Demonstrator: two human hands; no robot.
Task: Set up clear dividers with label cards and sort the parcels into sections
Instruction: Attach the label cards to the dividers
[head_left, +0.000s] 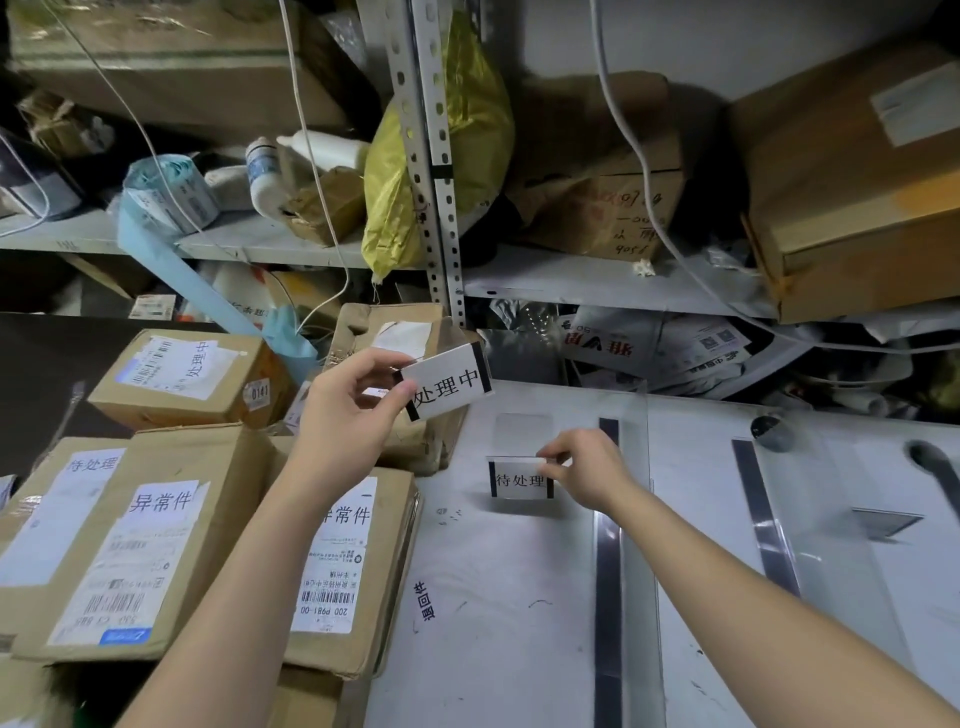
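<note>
- Clear dividers (631, 519) on the white table (493, 597): edges hard to trace, only dark strips show.
- Parcels (156, 545) stacked left of the table.
- Left hand (348, 415) pinches the 处理中 card (449, 387) above the parcels.
- Right hand (584, 470) pinches the standing 待处理 card (519, 479) on the table.

Your left thumb (402, 391) covers one corner of the raised card (448, 387). Your right fingers (558, 470) hide the standing card's (519, 480) end. The parcels (119, 551) run off the left edge.
</note>
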